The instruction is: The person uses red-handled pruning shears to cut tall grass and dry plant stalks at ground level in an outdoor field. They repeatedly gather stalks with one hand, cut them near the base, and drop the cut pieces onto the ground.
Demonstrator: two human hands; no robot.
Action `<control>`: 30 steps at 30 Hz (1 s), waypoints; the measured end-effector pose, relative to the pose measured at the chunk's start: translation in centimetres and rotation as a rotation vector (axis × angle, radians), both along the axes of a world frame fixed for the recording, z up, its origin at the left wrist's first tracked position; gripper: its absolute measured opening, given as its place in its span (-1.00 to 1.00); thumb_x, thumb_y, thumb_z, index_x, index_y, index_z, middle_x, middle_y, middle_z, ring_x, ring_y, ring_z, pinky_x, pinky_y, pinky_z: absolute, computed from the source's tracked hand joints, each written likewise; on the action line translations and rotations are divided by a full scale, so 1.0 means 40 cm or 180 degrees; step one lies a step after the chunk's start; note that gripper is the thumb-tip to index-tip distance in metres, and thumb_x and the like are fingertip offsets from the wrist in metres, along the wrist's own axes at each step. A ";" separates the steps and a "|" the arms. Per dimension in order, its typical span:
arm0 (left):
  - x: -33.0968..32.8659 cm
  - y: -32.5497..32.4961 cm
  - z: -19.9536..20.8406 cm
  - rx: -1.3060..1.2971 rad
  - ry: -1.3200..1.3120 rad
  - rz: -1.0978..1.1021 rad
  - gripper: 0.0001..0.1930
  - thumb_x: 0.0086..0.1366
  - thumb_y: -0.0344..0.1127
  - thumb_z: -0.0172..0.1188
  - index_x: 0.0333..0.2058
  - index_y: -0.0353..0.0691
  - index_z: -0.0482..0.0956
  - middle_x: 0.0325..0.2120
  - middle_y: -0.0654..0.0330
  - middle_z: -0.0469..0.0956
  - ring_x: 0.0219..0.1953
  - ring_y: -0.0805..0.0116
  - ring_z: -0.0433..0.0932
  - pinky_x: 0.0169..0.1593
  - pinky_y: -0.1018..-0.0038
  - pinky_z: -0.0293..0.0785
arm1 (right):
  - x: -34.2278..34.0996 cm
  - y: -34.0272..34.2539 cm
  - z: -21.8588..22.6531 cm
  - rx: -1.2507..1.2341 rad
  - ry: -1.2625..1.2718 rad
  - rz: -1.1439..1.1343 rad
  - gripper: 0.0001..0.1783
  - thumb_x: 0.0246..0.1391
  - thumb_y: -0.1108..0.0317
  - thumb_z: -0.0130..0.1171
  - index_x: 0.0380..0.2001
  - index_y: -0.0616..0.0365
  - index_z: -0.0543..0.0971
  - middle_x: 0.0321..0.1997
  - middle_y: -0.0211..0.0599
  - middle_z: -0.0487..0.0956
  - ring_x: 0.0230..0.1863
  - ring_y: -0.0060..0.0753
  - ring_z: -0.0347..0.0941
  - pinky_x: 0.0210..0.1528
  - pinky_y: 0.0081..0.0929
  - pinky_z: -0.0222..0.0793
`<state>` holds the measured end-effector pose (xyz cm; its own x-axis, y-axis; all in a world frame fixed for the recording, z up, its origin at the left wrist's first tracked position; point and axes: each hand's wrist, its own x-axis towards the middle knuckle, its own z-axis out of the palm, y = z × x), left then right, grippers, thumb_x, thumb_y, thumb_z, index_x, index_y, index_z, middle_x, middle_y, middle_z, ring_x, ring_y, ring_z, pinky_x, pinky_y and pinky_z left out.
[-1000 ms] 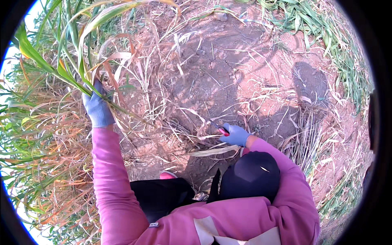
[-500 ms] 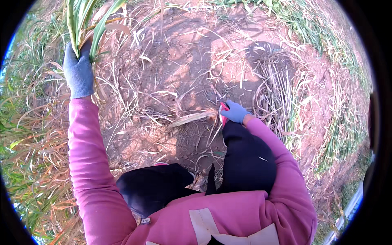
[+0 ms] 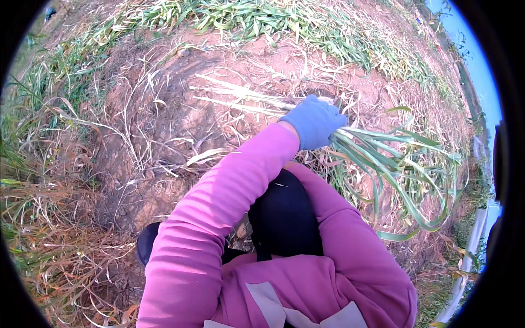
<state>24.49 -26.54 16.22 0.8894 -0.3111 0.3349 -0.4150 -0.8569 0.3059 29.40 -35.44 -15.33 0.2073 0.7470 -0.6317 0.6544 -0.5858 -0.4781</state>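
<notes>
My left hand (image 3: 314,122), in a blue-grey knit glove, reaches across to the right, closed around a bunch of cut stalks with long green leaves (image 3: 383,150). The pale stalk ends (image 3: 240,98) stick out to the left of the fist, and the leaves droop to the right. The bunch is held low over the ground, lying nearly level. My right hand is hidden behind my left forearm; only its pink sleeve (image 3: 328,197) shows, so anything in that hand is out of sight.
A long row of cut green stalks (image 3: 262,22) lies across the far side and curves down the right. Dry straw litters the reddish soil (image 3: 180,82). Standing grassy plants (image 3: 49,229) grow at the left. My bent knee (image 3: 284,218) is below my left forearm.
My left hand has swung from the far left to the right with the green stalks. My right hand, earlier gripping something red-handled by my knee, is now covered. The view has turned rightward.
</notes>
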 end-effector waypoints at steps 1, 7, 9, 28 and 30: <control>0.037 -0.042 -0.022 0.0181 -0.0332 -0.0110 -0.59 0.10 -0.16 0.18 -0.04 -0.01 0.44 -0.10 0.17 0.49 -0.03 0.19 0.47 0.03 0.25 0.33 | 0.004 -0.002 0.011 0.0009 -0.0005 -0.0049 -0.17 -0.23 -0.24 0.17 -0.04 0.25 0.45 -0.03 0.15 0.50 0.01 0.09 0.45 0.05 -0.19 0.32; 0.095 -0.058 -0.058 0.0475 0.0200 0.0296 -0.44 0.11 -0.25 0.21 0.13 -0.03 0.32 0.16 0.18 0.28 0.19 0.20 0.27 0.24 0.24 0.10 | -0.028 -0.017 0.188 0.0097 -0.0137 -0.0710 -0.17 -0.21 -0.26 0.18 -0.03 0.24 0.44 -0.02 0.17 0.49 0.03 0.09 0.44 0.05 -0.20 0.32; 0.048 -0.026 -0.076 0.0187 0.0447 0.0264 -0.42 0.10 -0.24 0.24 0.13 -0.06 0.32 0.16 0.12 0.29 0.18 0.17 0.29 0.23 0.26 0.13 | -0.037 -0.040 0.236 0.0132 -0.0176 -0.0944 -0.16 -0.20 -0.27 0.18 -0.03 0.24 0.44 -0.01 0.18 0.49 0.04 0.08 0.43 0.05 -0.20 0.32; -0.774 0.370 -0.172 -0.1533 0.2411 0.2152 -0.51 0.19 -0.11 0.20 0.03 -0.25 0.40 -0.29 0.06 0.57 -0.22 0.20 0.56 -0.09 0.36 0.44 | 0.005 -0.470 0.244 -0.0197 -0.1758 -0.2418 -0.45 -0.21 0.00 0.31 -0.20 0.06 0.41 -0.17 -0.10 0.52 -0.11 -0.05 0.50 -0.08 -0.22 0.39; -0.779 0.363 -0.143 -0.1208 0.2907 0.2173 -0.52 0.24 -0.14 0.16 0.08 -0.21 0.38 -0.20 0.05 0.58 -0.14 0.26 0.56 -0.03 0.39 0.44 | -0.031 -0.500 0.228 -0.0229 -0.1649 -0.2194 -0.42 -0.21 -0.02 0.33 -0.17 0.08 0.42 -0.19 -0.06 0.54 -0.13 0.00 0.50 -0.09 -0.21 0.39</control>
<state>-6.67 -12.01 10.50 0.7891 0.2987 -0.5367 0.5910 -0.6071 0.5311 28.15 -55.44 -6.20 0.8743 0.3106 -0.3731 0.2672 -0.9495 -0.1644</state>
